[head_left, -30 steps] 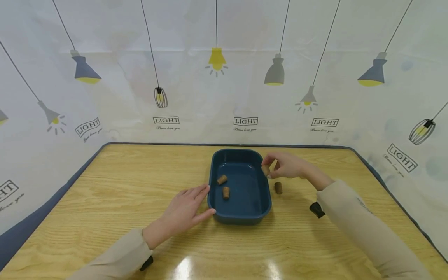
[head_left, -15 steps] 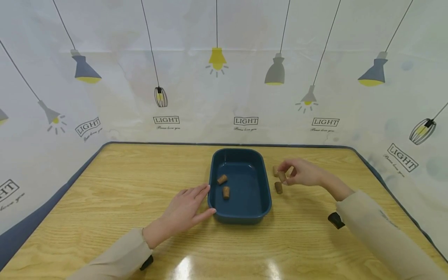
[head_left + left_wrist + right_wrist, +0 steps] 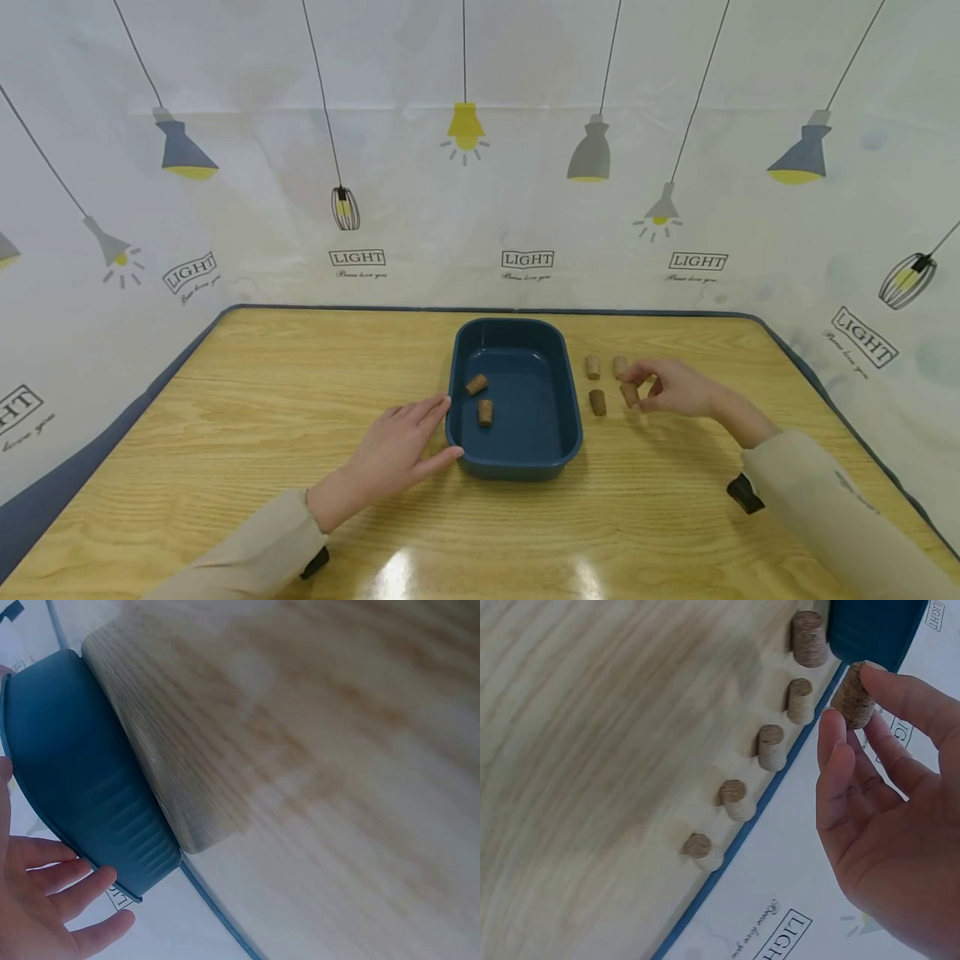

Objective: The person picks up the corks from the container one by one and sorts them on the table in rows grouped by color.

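Observation:
In the head view my right hand [image 3: 671, 387] pinches a brown cork [image 3: 629, 394] between thumb and fingertips, right of the blue basin [image 3: 517, 473]. The right wrist view shows this held cork [image 3: 853, 697] closely, raised off the table. Beside the basin are a darker cork [image 3: 597, 402] and two paler ones behind it, one cork [image 3: 592, 367] nearer the rim and another cork [image 3: 620, 367] by my fingers. Two corks lie inside the basin, among them a cork [image 3: 485, 413] near its left wall. My left hand [image 3: 397, 442] touches the basin's left rim with extended fingers.
A row of several corks, including a pale cork [image 3: 737, 800], stretches along the table in the right wrist view; my right hand hides part of it in the head view. Behind the wooden table [image 3: 322, 358] hangs a lamp-printed cloth [image 3: 420, 208].
My right hand has moved from the basin's right rim further right, pinching a cork at each moment. Corks it covered before now show. My left hand and the basin have stayed put.

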`<move>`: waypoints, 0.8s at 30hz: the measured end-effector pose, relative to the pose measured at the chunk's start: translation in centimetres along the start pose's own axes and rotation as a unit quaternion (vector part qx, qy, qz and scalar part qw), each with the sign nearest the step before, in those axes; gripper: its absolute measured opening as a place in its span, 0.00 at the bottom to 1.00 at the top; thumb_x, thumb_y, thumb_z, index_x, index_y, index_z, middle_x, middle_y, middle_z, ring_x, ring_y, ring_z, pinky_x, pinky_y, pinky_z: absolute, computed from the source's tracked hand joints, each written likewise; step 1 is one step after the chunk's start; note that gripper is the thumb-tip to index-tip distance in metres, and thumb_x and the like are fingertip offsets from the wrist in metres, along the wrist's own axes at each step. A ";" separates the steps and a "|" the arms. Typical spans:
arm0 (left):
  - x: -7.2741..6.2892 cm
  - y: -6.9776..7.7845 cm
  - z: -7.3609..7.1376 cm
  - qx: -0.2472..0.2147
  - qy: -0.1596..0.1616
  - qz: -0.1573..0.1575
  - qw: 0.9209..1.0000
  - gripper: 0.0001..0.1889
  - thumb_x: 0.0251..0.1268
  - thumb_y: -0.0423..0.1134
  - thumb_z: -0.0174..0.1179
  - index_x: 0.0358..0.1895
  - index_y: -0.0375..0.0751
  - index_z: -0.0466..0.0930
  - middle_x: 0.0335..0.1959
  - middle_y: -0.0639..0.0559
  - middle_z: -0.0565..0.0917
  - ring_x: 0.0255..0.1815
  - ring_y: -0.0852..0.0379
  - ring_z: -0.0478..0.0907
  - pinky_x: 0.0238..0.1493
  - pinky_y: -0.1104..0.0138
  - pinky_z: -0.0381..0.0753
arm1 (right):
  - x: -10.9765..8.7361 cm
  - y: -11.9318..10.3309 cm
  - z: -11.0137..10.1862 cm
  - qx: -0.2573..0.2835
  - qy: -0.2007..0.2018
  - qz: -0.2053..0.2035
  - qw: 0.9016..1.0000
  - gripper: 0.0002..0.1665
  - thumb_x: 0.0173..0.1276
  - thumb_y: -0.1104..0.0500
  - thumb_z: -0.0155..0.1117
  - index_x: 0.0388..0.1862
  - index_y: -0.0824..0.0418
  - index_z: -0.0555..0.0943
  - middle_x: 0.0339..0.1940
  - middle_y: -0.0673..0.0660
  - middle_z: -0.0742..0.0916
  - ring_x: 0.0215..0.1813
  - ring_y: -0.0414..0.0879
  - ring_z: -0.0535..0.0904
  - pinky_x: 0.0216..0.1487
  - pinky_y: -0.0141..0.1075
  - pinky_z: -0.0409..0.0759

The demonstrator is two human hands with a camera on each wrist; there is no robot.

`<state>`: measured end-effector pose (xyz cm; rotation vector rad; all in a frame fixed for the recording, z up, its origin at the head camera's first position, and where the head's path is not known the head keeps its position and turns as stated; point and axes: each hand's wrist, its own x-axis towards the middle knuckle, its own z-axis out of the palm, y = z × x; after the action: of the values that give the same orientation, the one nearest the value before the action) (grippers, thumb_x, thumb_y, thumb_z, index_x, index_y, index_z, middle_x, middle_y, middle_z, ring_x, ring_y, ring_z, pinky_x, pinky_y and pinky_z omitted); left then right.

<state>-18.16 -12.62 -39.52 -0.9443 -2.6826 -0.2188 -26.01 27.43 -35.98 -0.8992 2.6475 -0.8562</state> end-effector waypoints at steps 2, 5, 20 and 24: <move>0.0 0.0 0.0 -0.001 -0.001 -0.001 1.000 0.36 0.61 0.62 0.42 0.60 0.33 0.65 0.59 0.43 0.67 0.54 0.48 0.68 0.49 0.54 0.68 | -0.2 0.6 0.2 0.004 0.003 -0.004 1.000 0.19 0.56 0.66 0.62 0.46 0.70 0.72 0.41 0.60 0.77 0.43 0.57 0.73 0.37 0.37 0.75; 0.0 0.0 0.1 0.000 -0.001 -0.001 1.000 0.37 0.61 0.63 0.42 0.60 0.33 0.65 0.59 0.43 0.67 0.54 0.48 0.68 0.50 0.54 0.68 | -0.4 1.3 0.6 0.011 0.006 -0.004 1.000 0.18 0.56 0.66 0.62 0.45 0.69 0.72 0.41 0.60 0.77 0.44 0.56 0.72 0.37 0.38 0.75; 0.0 0.0 0.1 0.001 0.001 -0.002 1.000 0.36 0.61 0.62 0.42 0.61 0.34 0.65 0.59 0.43 0.67 0.54 0.48 0.68 0.50 0.54 0.68 | 0.1 3.2 2.5 0.024 0.036 0.038 0.998 0.21 0.54 0.66 0.64 0.47 0.71 0.72 0.40 0.60 0.76 0.36 0.49 0.74 0.36 0.38 0.73; 0.0 0.0 0.1 0.002 0.002 0.000 1.000 0.36 0.61 0.62 0.42 0.61 0.34 0.65 0.59 0.43 0.67 0.55 0.48 0.68 0.50 0.54 0.68 | 0.3 3.2 2.6 0.027 0.038 0.041 0.998 0.21 0.54 0.65 0.64 0.46 0.72 0.72 0.40 0.62 0.76 0.35 0.49 0.74 0.35 0.39 0.73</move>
<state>-18.17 -12.63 -39.58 -0.9412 -2.6790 -0.2157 -26.78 28.12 -39.99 -0.7546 2.6899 -0.9546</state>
